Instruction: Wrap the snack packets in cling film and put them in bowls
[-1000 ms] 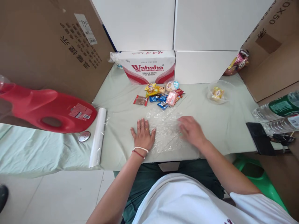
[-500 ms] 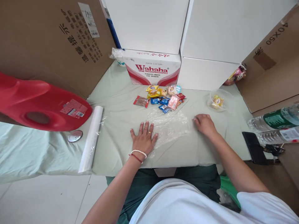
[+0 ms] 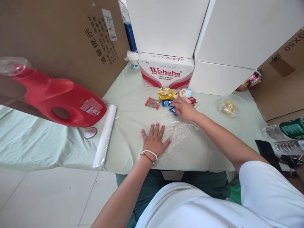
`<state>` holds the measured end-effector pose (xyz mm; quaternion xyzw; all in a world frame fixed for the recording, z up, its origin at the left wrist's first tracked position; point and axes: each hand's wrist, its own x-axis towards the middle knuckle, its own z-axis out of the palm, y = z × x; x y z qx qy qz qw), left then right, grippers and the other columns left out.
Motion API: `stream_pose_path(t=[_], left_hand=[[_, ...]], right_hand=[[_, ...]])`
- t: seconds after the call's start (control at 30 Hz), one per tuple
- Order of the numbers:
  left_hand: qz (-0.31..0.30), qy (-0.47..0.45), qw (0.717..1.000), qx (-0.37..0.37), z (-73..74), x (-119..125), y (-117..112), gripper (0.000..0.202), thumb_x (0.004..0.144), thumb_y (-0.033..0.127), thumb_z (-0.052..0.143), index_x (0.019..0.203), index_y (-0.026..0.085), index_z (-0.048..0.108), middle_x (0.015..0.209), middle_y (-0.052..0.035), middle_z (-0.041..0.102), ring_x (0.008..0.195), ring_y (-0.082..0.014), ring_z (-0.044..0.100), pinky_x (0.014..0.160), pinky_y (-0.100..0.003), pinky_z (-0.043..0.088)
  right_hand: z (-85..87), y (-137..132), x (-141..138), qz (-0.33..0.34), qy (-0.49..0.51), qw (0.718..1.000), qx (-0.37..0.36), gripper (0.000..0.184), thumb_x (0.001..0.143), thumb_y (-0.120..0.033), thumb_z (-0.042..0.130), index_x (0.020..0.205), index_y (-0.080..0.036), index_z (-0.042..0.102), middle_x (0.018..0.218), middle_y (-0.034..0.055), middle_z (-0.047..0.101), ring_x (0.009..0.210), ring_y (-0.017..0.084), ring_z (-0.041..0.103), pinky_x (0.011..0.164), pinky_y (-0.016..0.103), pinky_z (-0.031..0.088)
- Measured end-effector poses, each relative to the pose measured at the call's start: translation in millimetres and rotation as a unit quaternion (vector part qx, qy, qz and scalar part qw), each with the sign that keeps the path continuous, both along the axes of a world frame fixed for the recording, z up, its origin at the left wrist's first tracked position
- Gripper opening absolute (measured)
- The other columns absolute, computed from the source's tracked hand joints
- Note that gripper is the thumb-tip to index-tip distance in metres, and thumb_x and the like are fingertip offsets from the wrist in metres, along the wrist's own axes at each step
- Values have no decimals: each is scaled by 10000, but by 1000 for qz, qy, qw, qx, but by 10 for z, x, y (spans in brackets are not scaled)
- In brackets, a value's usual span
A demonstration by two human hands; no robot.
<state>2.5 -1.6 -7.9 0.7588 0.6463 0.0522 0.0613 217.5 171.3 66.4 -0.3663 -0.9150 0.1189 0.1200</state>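
Observation:
My left hand (image 3: 155,139) lies flat with spread fingers on the left part of a thin clear plastic sheet (image 3: 179,129) on the cloth-covered table. Reaching over a small pile of wrapped snacks, my right hand (image 3: 184,108) has its fingers apart and bent down onto the packets. Blue packets (image 3: 166,103) show beside and under its fingertips. Yellow packets (image 3: 165,94) and a round wrapped snack (image 3: 184,92) are behind it. A brown-and-red packet (image 3: 152,103) lies left of the pile. The palm hides part of the pile.
A white plastic roll (image 3: 104,136), a round lid-like disc (image 3: 90,132) and a large red jug (image 3: 64,101) are at left. A Wahaha box (image 3: 166,71) stands behind the snacks. At right are a clear bowl (image 3: 222,109) with yellow packets, bottles (image 3: 291,129) and a black phone (image 3: 264,150).
My right hand has moved left and away from me, from the sheet's right edge onto the snack pile. The sheet's right side has bunched up. My left hand stays on it. The view has shifted.

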Motion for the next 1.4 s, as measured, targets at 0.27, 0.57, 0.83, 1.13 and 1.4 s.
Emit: stream_pose_path(t=[0.27, 0.57, 0.83, 1.13, 1.4], left_hand=[[8, -17, 1000, -4, 1, 4, -5, 922, 961, 772, 354, 1666, 184, 263, 1741, -153, 189, 1616, -399, 158, 1214, -797, -30], [-6, -12, 1000, 11, 6, -8, -17, 848, 982, 708, 404, 1651, 195, 315, 1738, -157, 206, 1612, -410, 163, 1196, -819, -34], [-5, -23, 1000, 17, -20, -16, -20, 861, 982, 740, 341, 1650, 199, 312, 1746, -122, 183, 1617, -390, 158, 1213, -805, -26], [1, -34, 999, 6, -16, -13, -10, 856, 982, 742, 329, 1651, 209, 311, 1744, -121, 199, 1615, -393, 166, 1214, -805, -10], [6, -36, 999, 5, -13, 10, -13, 844, 981, 727, 360, 1656, 224, 303, 1743, -144, 205, 1618, -392, 159, 1217, -786, -38]], right_hand=[[105, -1397, 751, 159, -75, 950, -258, 442, 929, -301, 717, 1362, -210, 706, 1549, 158, 554, 1431, 316, 517, 1185, 489, 431], [491, -1355, 1312, -3, -63, 922, -381, 380, 1005, -401, 585, 1314, -243, 741, 1258, 85, 761, 1115, 261, 730, 986, 385, 559], [159, 360, -62, -97, -57, 993, 40, 550, 929, -146, 571, 1477, -182, 586, 1505, 153, 569, 1345, 345, 506, 1104, 474, 435], [22, 617, -266, -189, 80, 979, 12, 411, 998, -280, 481, 1357, -158, 639, 1234, 156, 718, 1122, 319, 635, 982, 476, 514], [-199, -701, 438, -142, 210, 863, -438, 394, 945, -523, 608, 1159, -204, 695, 875, 44, 703, 743, 175, 646, 695, 315, 570]])
